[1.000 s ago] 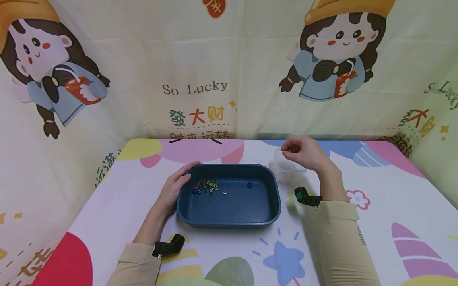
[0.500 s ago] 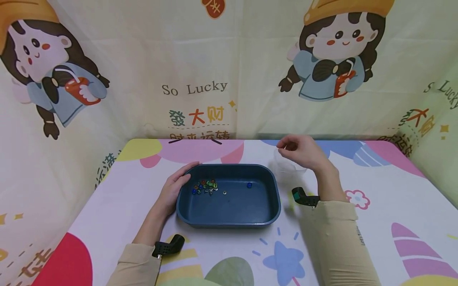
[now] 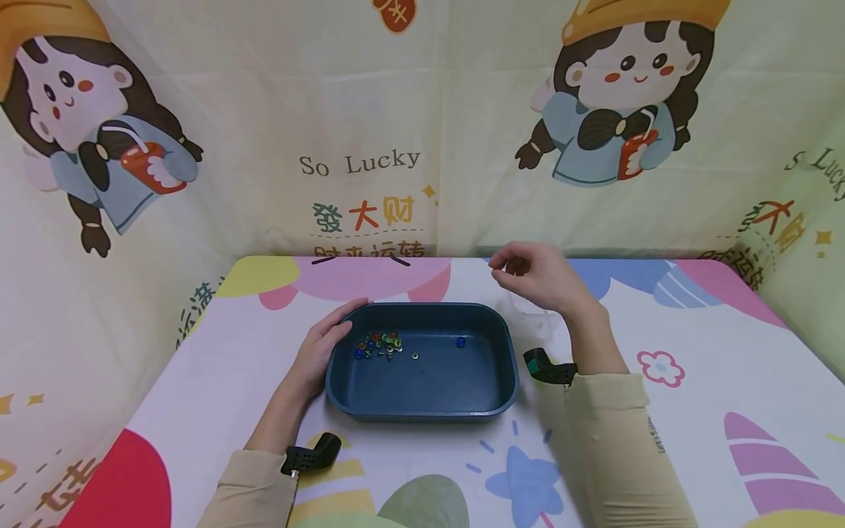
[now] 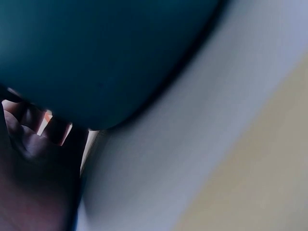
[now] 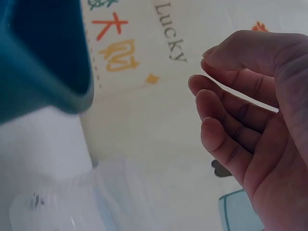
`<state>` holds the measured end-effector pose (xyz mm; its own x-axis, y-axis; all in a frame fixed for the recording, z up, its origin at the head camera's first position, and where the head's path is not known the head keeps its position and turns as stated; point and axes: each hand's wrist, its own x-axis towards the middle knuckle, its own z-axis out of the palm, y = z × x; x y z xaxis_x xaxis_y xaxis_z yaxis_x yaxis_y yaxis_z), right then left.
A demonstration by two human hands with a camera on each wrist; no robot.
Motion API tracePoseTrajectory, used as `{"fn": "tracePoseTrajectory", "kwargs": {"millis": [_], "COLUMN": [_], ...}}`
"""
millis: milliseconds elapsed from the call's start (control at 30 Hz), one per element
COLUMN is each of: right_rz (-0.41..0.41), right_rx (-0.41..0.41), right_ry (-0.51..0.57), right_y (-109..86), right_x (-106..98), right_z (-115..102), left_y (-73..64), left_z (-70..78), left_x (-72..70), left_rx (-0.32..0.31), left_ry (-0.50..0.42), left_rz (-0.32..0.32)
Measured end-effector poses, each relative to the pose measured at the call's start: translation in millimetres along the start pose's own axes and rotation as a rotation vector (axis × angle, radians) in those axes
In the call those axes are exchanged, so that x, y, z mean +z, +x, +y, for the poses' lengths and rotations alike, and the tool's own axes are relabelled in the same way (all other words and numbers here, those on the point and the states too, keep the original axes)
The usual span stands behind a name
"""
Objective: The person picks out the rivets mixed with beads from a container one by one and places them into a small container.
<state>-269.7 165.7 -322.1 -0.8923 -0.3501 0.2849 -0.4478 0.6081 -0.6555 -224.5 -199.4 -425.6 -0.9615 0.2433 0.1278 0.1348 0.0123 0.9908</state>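
Note:
A dark blue rectangular basin [image 3: 422,385] stands in front of the person. At its left end, my left hand [image 3: 313,361] grips the wall, thumb over the rim and fingers along the outside. Inside, a cluster of coloured marbles [image 3: 376,342] and small metal pieces lies at the left. A single blue marble [image 3: 460,342] is apart at the right, and one small metal piece [image 3: 415,356] sits near the middle. My right hand [image 3: 538,279] hovers beyond the basin's right end, fingers loosely curled with nothing visible between them. Below it is a clear plastic container [image 5: 67,207], partly hidden in the head view.
A patterned cloth covers the table [image 3: 660,433]. Behind it hangs a printed fabric backdrop [image 3: 462,132]. Black wrist cameras [image 3: 551,368] are strapped over both sleeves. In the right wrist view, small dark specks show in the clear container.
My right hand has moved left and slightly up, away from over the clear container toward the basin. The left hand, the basin and its contents have stayed put.

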Motion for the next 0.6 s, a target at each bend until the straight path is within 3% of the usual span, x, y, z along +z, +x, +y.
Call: {"fn": "tracePoseTrajectory", "kwargs": {"millis": [600], "right_rz": [0.001], "right_rx": [-0.125], "right_ry": [0.041], "right_y": [9.4], "right_x": [19], "right_z": [-20], "left_y": [0.0], "left_z": [0.7], "left_x": [0.1], "left_rx": [-0.003], "left_ry": [-0.008], "left_rz": [0.002]}}
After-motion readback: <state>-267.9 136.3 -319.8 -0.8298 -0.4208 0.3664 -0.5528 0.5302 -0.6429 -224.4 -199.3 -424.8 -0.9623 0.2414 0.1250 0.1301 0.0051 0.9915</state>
